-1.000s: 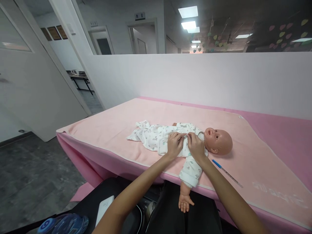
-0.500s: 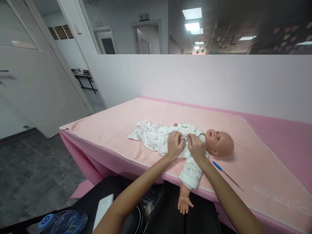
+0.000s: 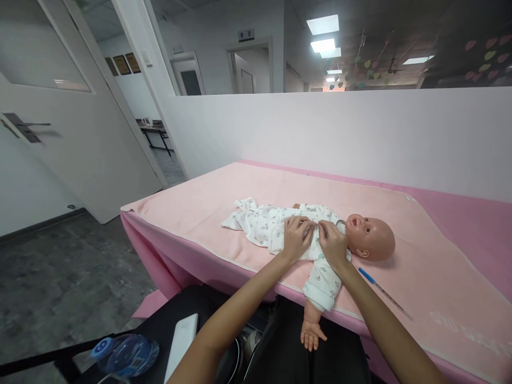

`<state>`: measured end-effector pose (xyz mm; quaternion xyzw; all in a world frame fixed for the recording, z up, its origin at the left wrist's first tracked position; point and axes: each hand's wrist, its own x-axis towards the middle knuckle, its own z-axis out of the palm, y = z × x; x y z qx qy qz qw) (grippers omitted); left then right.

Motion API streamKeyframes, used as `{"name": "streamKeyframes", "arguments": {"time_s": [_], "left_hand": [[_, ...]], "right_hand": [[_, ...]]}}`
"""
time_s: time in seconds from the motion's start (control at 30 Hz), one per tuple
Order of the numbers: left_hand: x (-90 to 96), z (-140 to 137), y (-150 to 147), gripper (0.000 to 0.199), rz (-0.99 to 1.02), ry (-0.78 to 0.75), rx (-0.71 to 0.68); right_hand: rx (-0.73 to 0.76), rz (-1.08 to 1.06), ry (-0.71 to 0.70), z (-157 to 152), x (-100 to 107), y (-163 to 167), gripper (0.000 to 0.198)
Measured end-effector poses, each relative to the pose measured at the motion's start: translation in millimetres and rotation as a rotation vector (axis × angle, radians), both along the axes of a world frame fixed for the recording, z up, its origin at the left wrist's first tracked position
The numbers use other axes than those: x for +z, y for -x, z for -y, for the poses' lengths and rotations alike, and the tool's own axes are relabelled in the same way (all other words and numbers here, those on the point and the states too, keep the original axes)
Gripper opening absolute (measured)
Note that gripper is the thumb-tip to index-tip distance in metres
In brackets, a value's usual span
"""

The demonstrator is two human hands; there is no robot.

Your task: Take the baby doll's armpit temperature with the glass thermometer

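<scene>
A baby doll [image 3: 375,240] lies on its back across the bed, head to the right, in a white patterned one-piece [image 3: 260,225]. Over its chest my left hand [image 3: 296,238] and my right hand [image 3: 334,244] almost meet at the fingertips. Both are closed in a pinch on the thin white tie at the front of the garment; my fingers mostly hide it. The doll's near arm, in its sleeve [image 3: 322,288], hangs over the front edge with the palm showing.
A blue-capped pen [image 3: 384,292] lies right of my right forearm on the pink blanket [image 3: 192,205]. Below left, a water bottle [image 3: 130,354] and a white flat device [image 3: 182,341] rest on a black seat. A white partition [image 3: 340,133] stands behind the bed.
The view has turned slightly left, so everything sits further right. The white tie seen stretched between my hands is now mostly hidden, and my fingertips have come closer together.
</scene>
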<state>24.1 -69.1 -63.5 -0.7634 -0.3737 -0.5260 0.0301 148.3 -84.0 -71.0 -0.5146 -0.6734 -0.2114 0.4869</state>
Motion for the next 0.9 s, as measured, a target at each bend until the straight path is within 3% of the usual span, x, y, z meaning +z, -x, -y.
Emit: {"name": "streamKeyframes", "arguments": {"time_s": [0.2, 0.53, 0.77, 0.9], "left_hand": [[1.0, -2.4, 1.9, 0.009, -0.065, 0.085, 0.030], [0.3, -2.3, 24.2, 0.014, -0.152, 0.041, 0.007], [0.6, -11.1, 54.3, 0.013, -0.201, 0.044, 0.020], [-2.6, -14.4, 64.4, 0.012, -0.195, 0.068, 0.041]], "right_hand": [[0.021, -0.011, 0.023, 0.6, -0.3, -1.3, 0.023], [0.048, 0.020, 0.006, 1.5, 0.1, -0.5, 0.021], [0.112, 0.294, -0.148, 5.5, 3.8, 7.1, 0.022], [0.212, 0.389, -0.075, -7.8, 12.1, 24.7, 0.023]]}}
